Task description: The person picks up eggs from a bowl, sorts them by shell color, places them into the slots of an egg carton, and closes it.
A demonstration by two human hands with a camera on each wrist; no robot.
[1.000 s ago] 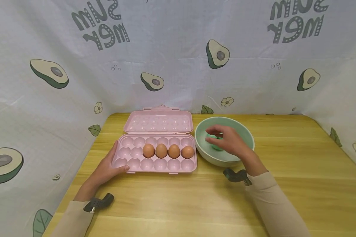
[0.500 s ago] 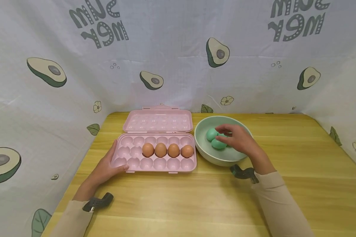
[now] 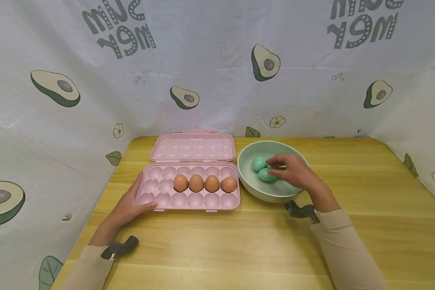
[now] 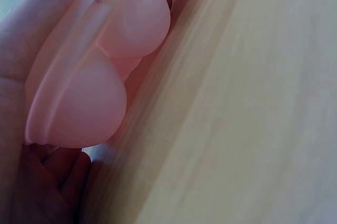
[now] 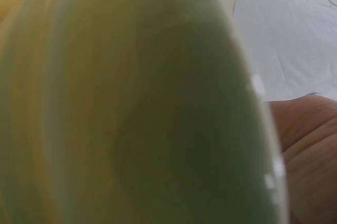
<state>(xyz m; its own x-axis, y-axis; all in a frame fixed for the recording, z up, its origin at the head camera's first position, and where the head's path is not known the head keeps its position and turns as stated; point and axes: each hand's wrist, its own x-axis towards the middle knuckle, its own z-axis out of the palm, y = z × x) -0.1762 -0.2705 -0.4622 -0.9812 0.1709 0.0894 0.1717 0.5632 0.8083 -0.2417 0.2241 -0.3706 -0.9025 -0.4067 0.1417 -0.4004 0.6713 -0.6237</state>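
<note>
A pink egg carton (image 3: pixel 188 201) lies with its lid folded back; several brown eggs (image 3: pixel 196 183) sit side by side in its middle row. My left hand (image 3: pixel 128 207) grips the carton's left end, thumb on the front rim and fingers along the side. In the left wrist view the carton's rounded cups (image 4: pixel 87 103) show beside the thumb. My right hand (image 3: pixel 293 172) reaches into a pale green bowl (image 3: pixel 251 187), fingertips at green eggs (image 3: pixel 259 164). Part of one egg is hidden behind the fingers; whether they pinch it is unclear. The bowl's wall (image 5: pixel 158 103) fills most of the right wrist view.
The carton's open lid (image 3: pixel 193 147) lies toward the back of the wooden table (image 3: pixel 217 249). The bowl stands close against the carton's right end. A white printed cloth (image 3: pixel 217 72) hangs behind and to both sides of the table.
My right hand has shifted a little to the right inside the bowl, uncovering more of the green eggs. The left hand keeps its hold on the carton.
</note>
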